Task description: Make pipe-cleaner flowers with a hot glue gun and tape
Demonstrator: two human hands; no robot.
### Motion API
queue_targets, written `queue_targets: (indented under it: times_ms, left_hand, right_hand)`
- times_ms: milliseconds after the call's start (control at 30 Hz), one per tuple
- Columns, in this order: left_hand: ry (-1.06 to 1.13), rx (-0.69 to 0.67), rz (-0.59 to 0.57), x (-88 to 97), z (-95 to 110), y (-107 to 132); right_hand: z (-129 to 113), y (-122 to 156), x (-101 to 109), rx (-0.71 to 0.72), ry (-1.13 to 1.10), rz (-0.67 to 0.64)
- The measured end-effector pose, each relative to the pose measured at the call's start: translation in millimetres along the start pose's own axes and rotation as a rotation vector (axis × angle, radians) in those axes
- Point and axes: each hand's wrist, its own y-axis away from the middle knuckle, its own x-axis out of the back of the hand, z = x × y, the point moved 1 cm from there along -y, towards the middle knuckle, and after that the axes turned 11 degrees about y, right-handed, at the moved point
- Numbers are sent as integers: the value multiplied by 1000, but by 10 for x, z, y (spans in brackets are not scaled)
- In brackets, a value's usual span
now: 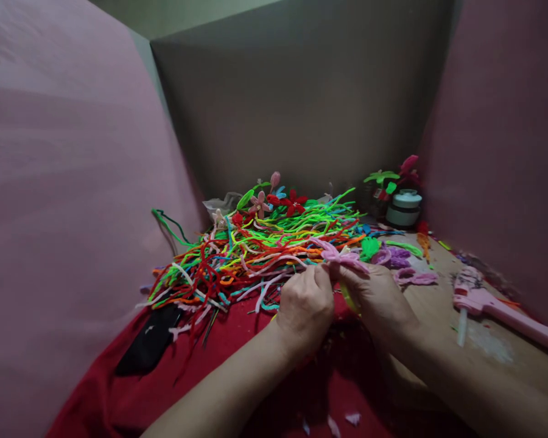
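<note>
My left hand (305,307) and my right hand (378,299) meet in the middle, both with fingers closed on a pink pipe-cleaner flower (342,255) held just above the table. A yellow-green stem (348,298) runs down between the hands. Right behind them lies a big tangled heap of coloured pipe cleaners (256,249) in green, red, orange, white and blue.
Finished flowers (278,204) sit on the heap's far side. Purple and pink twisted pieces (404,267) lie at right. A pink glue gun (493,304) rests on the wooden table at right. A small jar (404,208) stands far right. A black phone (148,340) lies on red cloth (237,347). Pink walls close both sides.
</note>
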Motion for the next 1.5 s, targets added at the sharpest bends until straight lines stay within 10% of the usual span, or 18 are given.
queue_targets:
  times_ms: [300, 667, 867, 1267, 1500]
  left_hand:
    - [347, 150, 10, 26, -116, 39]
    - [1665, 993, -77, 87, -48, -30]
    - [2149, 931, -221, 51, -74, -54]
    - [304, 250, -230, -35, -93, 92]
    - [419, 269, -186, -98, -110, 135]
  right_hand:
    - [70, -52, -17, 38, -42, -90]
    - [56, -82, -13, 39, -214, -223]
    - [111, -66, -79, 2, -353, -273]
    - [214, -116, -26, -64, -192, -61]
    - [164, -40, -95, -12, -119, -59]
